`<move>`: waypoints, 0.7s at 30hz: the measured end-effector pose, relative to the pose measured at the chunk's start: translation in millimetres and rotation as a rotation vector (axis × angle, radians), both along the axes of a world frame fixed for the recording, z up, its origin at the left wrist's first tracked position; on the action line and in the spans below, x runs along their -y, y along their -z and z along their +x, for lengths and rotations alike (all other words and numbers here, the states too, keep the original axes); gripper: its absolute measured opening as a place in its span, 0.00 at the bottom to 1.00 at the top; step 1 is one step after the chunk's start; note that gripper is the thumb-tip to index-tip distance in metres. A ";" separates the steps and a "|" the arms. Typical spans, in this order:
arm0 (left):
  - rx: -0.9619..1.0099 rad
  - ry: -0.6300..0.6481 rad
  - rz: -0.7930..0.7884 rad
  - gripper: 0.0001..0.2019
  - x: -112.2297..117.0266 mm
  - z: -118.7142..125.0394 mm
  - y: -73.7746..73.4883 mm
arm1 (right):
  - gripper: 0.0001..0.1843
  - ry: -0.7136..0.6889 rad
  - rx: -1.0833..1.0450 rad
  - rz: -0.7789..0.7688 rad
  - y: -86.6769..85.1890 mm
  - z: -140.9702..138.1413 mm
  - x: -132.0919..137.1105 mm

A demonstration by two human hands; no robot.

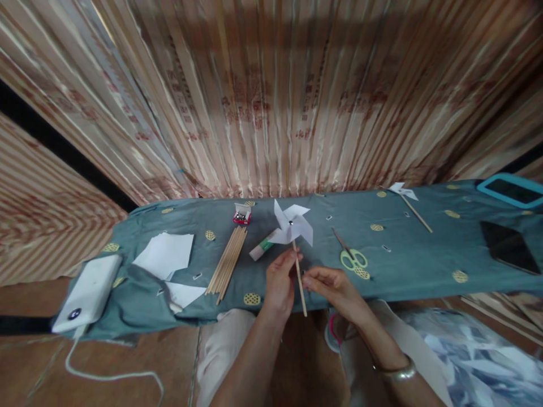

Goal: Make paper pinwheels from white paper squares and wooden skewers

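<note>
My left hand (280,280) is closed on the wooden stick of a white paper pinwheel (292,224), holding it upright over the teal cloth (416,254). The stick runs down past my fingers to about my wrist. My right hand (333,285) hovers just right of the stick with its fingers loosely curled and nothing visible in them. A glue stick (262,247) lies behind the pinwheel. Yellow-green scissors (351,255) lie just beyond my right hand.
A bundle of wooden sticks (228,259) and a small red box of pins (242,214) lie left of centre. White paper pieces (165,254) and a white power bank (87,292) sit at left. A second pinwheel (407,198), a phone (509,246) and a teal-cased tablet (511,190) lie at right.
</note>
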State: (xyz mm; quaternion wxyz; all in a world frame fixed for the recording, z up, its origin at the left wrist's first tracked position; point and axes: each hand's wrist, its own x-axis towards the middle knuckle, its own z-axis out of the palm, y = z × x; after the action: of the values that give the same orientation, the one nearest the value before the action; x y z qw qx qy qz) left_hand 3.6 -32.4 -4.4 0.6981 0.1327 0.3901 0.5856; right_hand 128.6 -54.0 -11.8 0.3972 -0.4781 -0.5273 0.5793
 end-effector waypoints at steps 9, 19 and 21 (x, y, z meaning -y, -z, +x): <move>-0.035 0.022 -0.012 0.19 -6.7 -2.0 6.2 | 0.17 -0.070 -0.034 -0.078 8.1 -11.8 -7.1; -0.095 0.059 0.021 0.20 -13.2 -1.4 9.3 | 0.21 -0.007 -0.052 -0.033 1.0 -11.4 -28.7; -0.110 0.044 0.025 0.20 -14.3 -3.3 9.4 | 0.22 -0.039 -0.039 -0.020 0.5 -10.9 -31.7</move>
State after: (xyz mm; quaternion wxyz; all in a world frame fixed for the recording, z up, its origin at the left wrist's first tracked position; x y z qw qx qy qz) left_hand 0.3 -18.1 -13.8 0.6866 0.1816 0.4175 0.5668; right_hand 117.7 -22.3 -12.4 0.3912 -0.4603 -0.5231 0.6012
